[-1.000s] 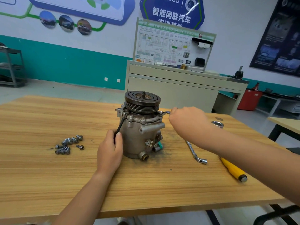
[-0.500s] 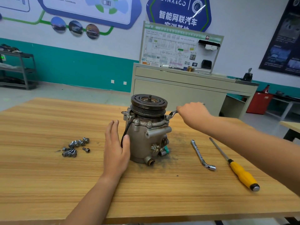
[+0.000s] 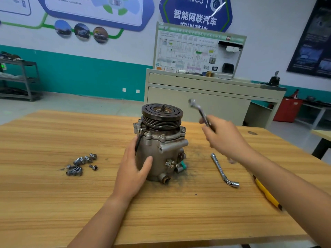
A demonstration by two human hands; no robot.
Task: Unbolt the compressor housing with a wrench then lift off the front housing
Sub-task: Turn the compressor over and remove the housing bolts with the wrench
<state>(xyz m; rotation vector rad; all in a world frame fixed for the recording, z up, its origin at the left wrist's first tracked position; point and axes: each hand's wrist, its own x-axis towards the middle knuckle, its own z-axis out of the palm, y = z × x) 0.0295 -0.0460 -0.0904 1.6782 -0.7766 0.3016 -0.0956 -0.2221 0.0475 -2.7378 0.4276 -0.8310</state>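
A grey metal compressor (image 3: 161,151) stands upright in the middle of the wooden table (image 3: 53,203), its dark grooved pulley (image 3: 162,113) on top. Bolts sit around the front housing flange (image 3: 162,137). My left hand (image 3: 133,169) rests against the compressor's left side, fingers straight and thumb across the front. My right hand (image 3: 223,138) is to the right of the pulley and holds a wrench (image 3: 199,111) in the air, head pointing up and left, clear of the compressor.
Several loose bolts (image 3: 81,164) lie on the table to the left. An L-shaped socket wrench (image 3: 223,170) and a yellow-handled screwdriver (image 3: 266,194) lie to the right. A beige cabinet (image 3: 206,97) with a training board stands behind the table.
My right hand has lifted the wrench off the housing flange and raised it beside the pulley. My left hand has slid a little further round the compressor body.
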